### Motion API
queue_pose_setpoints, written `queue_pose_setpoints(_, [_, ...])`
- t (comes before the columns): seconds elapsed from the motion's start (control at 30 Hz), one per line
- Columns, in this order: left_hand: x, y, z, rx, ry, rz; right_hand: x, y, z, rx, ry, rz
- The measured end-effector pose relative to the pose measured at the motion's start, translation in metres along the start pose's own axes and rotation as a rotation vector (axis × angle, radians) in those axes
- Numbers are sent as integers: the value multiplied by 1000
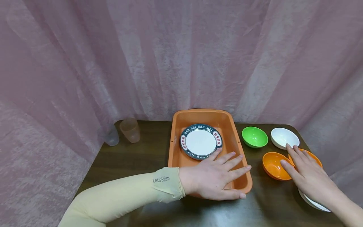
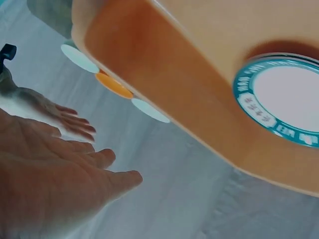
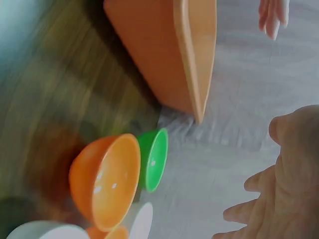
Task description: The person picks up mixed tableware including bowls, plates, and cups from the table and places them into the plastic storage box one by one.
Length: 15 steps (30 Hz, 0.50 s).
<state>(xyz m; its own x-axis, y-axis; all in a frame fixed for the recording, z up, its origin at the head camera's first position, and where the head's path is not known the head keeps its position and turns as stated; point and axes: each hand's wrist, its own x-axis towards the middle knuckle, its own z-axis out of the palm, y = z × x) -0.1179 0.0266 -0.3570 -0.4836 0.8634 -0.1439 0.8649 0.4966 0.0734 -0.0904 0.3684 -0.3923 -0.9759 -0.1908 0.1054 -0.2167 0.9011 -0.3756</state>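
My left hand [image 1: 216, 179], spread and empty, hovers over the orange tub's [image 1: 198, 116] near end; a plate [image 1: 200, 142] lies inside, farther off. My right hand [image 1: 310, 176], also empty, is above orange bowls [image 1: 274, 165] on the right.

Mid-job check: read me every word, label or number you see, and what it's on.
"HAO SHI HAO WEI": on the plate, upper rim.
"LetsSlim", slightly blurred: on the left sleeve.
Lower rim lettering: partly behind the left hand, not fully readable.
Red characters on the rim's sides: too small to read surely.
No numbers legible.
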Motion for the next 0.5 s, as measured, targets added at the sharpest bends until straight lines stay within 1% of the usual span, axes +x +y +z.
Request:
queue_pose_setpoints(0.13, [6, 9, 5, 11, -33, 34, -3, 19, -1, -2, 7, 38])
queue_pose_setpoints(0.27, [9, 18, 10, 18, -53, 55, -9, 36, -2, 28, 19, 94])
queue_pose_setpoints(0.37, [11, 27, 14, 32, -66, 67, -14, 49, -1, 60, 49, 112])
queue_pose_setpoints(0.5, [15, 39, 20, 63, -90, 77, -21, 65, 3, 71, 75, 150])
